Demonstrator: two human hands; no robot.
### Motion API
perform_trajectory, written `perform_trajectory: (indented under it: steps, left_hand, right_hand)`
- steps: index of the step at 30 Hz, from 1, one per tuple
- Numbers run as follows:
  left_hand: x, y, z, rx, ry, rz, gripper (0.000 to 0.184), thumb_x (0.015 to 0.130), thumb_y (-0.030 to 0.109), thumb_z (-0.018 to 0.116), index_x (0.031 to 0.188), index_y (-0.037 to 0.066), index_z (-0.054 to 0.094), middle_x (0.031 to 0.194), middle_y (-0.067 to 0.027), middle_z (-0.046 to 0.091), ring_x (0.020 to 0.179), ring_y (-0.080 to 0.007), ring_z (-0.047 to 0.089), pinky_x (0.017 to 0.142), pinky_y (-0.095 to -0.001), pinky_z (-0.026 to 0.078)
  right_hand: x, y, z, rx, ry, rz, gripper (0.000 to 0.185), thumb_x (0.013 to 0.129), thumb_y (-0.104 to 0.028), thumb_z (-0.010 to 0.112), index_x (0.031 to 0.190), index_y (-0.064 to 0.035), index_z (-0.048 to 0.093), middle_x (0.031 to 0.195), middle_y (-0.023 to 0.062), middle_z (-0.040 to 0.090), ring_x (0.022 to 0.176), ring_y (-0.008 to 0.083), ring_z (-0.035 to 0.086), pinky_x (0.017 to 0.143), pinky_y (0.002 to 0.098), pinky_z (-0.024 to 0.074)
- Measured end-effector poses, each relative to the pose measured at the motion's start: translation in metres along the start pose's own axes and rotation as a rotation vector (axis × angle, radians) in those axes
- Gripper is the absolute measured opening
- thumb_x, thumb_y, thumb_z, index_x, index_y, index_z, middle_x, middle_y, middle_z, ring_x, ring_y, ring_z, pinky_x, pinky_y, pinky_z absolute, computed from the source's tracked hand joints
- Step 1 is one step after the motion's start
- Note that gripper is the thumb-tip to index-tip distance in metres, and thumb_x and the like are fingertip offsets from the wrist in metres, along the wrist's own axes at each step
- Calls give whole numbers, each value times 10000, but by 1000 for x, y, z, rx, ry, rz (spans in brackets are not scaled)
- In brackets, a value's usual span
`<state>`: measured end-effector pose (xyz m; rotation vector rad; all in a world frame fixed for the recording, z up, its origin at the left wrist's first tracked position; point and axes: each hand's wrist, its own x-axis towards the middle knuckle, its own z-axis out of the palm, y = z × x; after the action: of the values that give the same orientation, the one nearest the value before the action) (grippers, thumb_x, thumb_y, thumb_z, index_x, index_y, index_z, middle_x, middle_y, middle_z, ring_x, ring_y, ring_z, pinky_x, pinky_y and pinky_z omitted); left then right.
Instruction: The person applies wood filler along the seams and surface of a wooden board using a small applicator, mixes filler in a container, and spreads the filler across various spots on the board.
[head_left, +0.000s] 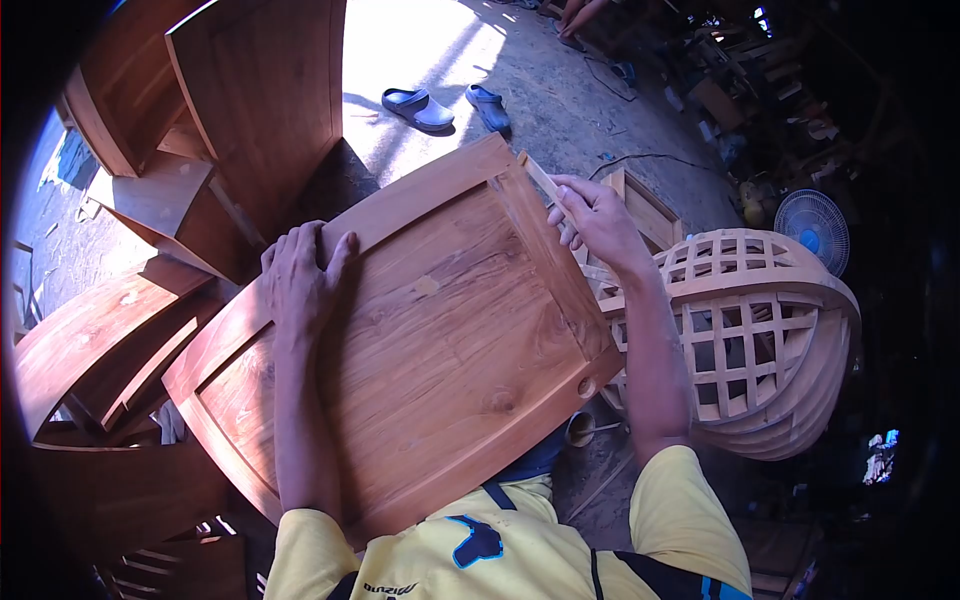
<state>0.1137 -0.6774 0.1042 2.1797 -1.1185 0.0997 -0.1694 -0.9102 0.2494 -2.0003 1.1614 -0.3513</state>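
A framed wooden panel [430, 310] with a recessed centre lies tilted in front of my body. It has a round hole near its right corner. My left hand [303, 262] rests on the panel's upper left frame edge, thumb apart from the fingers. At the panel's top right edge, my right hand [592, 215] pinches a thin pale wooden strip [540, 178], whose far end reaches the panel's corner.
Curved wooden panels and cabinet parts [255, 90] stand at the left. A latticed wooden piece [735, 340] and a fan [812, 228] are at the right. Clogs [418, 109] lie on the floor ahead. A person's legs [580, 18] show at the top.
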Motion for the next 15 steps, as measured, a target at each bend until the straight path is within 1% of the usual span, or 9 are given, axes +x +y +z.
perform_trajectory:
  steps: [1,3,4,6,7,9,10,12,15]
  left_hand:
    - [0,0,-1,4,1,-1,545,995,570,651,1214,74,701,1102,-129,730,1097,-304,671,1076,-431,437]
    - [0,1,-1,1,-10,-11,547,995,572,650,1214,73,702,1101,-130,730,1095,-302,672,1076,-431,438]
    - [0,1,-1,2,-15,-10,547,995,572,650,1214,73,702,1101,-130,730,1095,-302,672,1076,-431,438]
    - [-1,-1,1,4,5,1,552,996,578,647,1211,73,704,1096,-131,729,1092,-302,672,1074,-430,439]
    - [-1,-1,0,4,4,-5,552,996,578,647,1211,73,704,1096,-131,729,1092,-302,672,1074,-430,439]
    - [-1,1,-1,3,-6,-7,556,996,582,645,1209,71,706,1099,-131,728,1094,-301,671,1074,-430,440]
    - [-1,1,0,1,-7,-8,556,996,582,645,1209,71,706,1099,-131,728,1094,-301,671,1074,-430,440]
    - [0,0,1,1,-6,-2,558,997,583,644,1214,73,704,1104,-132,727,1097,-302,671,1075,-430,440]
    - [2,0,2,-7,-13,-7,556,998,581,643,1220,75,703,1107,-133,727,1101,-304,670,1079,-430,437]
  right_hand:
    - [3,3,3,3,-3,-2,354,1078,-192,565,1372,-41,690,880,145,765,712,202,743,678,362,600]
    - [9,11,8,80,-45,8,352,1114,-170,516,1403,-38,669,845,52,718,624,53,610,566,272,521]
    - [10,13,12,82,-46,13,352,1114,-170,516,1403,-38,669,845,52,718,624,53,610,566,272,521]
    - [11,15,20,-130,60,-40,330,1097,-171,554,1374,-53,691,867,107,735,666,169,678,631,350,553]
    - [15,23,24,-132,54,-40,330,1097,-171,554,1374,-53,691,867,107,735,666,169,678,631,350,553]
    - [16,36,34,-554,278,-562,330,1075,-169,594,1375,-80,699,918,184,733,795,324,721,733,438,571]
    - [11,33,34,-556,278,-562,330,1075,-169,594,1375,-80,699,918,184,733,795,324,721,733,438,571]
    - [-4,19,32,-677,207,-314,339,1052,-174,624,1375,-121,708,989,235,713,951,427,701,844,503,559]
    - [-4,7,18,-788,200,-300,334,1057,-199,620,1372,-140,717,1011,231,701,975,413,706,859,507,556]
